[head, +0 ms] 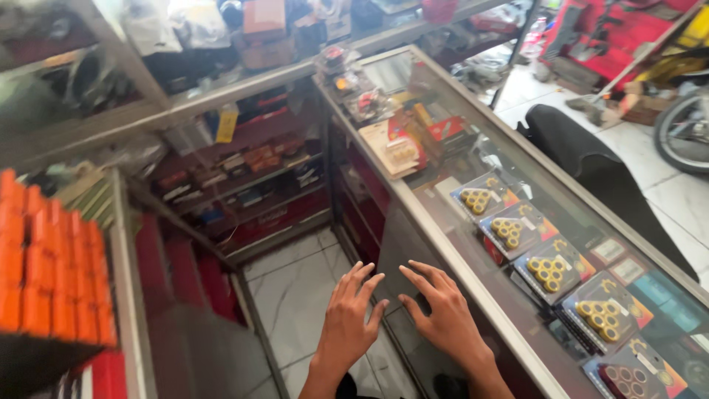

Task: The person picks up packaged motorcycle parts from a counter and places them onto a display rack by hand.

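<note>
My left hand (348, 318) and my right hand (442, 313) hover side by side, palms down, fingers spread, over the tiled floor behind a shop counter. Neither hand holds or touches anything. The right hand is nearest the metal edge of a glass display counter (436, 222) that runs diagonally to my right. Under the glass lie several packs of small yellow rollers (550, 272).
Stacked orange boxes (44, 273) fill a rack at the left. Shelves with small packaged parts (251, 185) stand at the back. A black motorbike seat (591, 159) and a wheel (683, 129) sit beyond the counter. White floor tiles (295, 288) form a narrow aisle.
</note>
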